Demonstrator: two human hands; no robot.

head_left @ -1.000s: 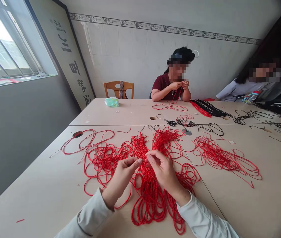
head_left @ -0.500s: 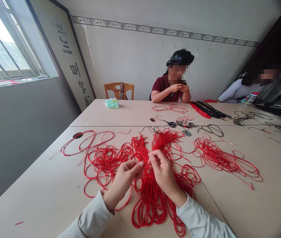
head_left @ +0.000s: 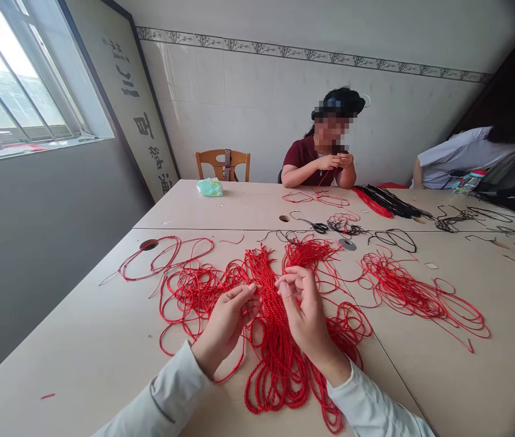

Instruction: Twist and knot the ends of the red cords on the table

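Observation:
My left hand (head_left: 234, 312) is above the left side of a bundle of braided red cords (head_left: 275, 358), its thumb and forefinger pinched on a thin red cord. My right hand (head_left: 301, 303) faces it across the bundle, thumb and fingertips close together; whatever they hold is too small to make out. Loose red cord (head_left: 198, 288) lies tangled to the left. Behind my right hand a second red bundle (head_left: 309, 252) fans out at its ends.
Scissors (head_left: 319, 227) and black cords (head_left: 393, 240) lie beyond the bundles. Another red tangle (head_left: 403, 288) is at right. A green packet (head_left: 210, 187) sits at the far left. Across the table (head_left: 102, 352), a person (head_left: 302, 161) works red cord; another person (head_left: 461, 155) leans at right.
My hands have moved slightly apart, and the right fingers have loosened a little. The person at far right has leaned further right. The whole view has shifted slightly.

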